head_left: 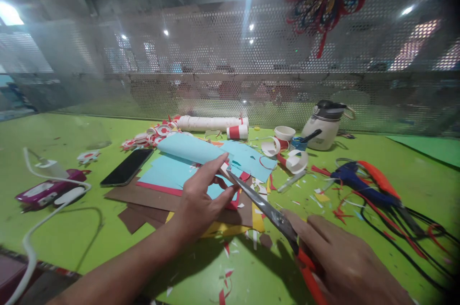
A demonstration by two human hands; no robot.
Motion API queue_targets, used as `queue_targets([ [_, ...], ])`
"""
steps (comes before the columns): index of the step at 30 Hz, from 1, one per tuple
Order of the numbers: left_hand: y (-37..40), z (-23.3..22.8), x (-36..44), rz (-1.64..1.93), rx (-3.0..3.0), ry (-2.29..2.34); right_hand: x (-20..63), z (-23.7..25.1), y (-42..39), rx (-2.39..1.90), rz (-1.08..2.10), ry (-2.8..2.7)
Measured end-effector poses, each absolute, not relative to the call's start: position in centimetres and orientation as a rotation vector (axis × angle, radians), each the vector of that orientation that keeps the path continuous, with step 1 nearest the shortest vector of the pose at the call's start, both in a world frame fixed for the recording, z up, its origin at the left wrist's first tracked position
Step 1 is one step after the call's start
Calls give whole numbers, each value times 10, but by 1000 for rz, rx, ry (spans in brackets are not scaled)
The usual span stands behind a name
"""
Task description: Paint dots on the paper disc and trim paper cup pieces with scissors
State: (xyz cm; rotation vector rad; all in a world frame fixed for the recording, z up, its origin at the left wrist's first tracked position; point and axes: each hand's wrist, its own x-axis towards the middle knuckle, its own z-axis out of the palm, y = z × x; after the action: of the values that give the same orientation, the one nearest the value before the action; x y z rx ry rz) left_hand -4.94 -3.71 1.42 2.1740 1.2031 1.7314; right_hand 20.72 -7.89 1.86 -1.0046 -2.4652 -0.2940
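My left hand (201,199) pinches a small piece of light blue paper (230,167) between thumb and fingers, above a stack of blue, red, brown and yellow paper sheets (165,178). My right hand (341,262) grips orange-handled scissors (266,209), whose metal blades point up and left to the paper piece by my left fingertips. A rolled light blue sheet (190,148) lies just behind my left hand.
On the green table (72,219) lie a black phone (126,167), a pink device with white cable (46,191), a white tube (210,123), paper rings (296,160), a white jug (325,125) and a blue glue gun (354,180) with black cords. Paper scraps lie around. A mesh screen stands behind.
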Motion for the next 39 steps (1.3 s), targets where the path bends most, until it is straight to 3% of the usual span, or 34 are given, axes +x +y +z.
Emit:
queue_targets([
  [34,-35,16,-49,1688,2341,1301,207,22,-79,-1089,-301,-2464],
  [39,-35,21,-49,1640,2289,1250,205,27,-78,-1099,-167,-2471],
])
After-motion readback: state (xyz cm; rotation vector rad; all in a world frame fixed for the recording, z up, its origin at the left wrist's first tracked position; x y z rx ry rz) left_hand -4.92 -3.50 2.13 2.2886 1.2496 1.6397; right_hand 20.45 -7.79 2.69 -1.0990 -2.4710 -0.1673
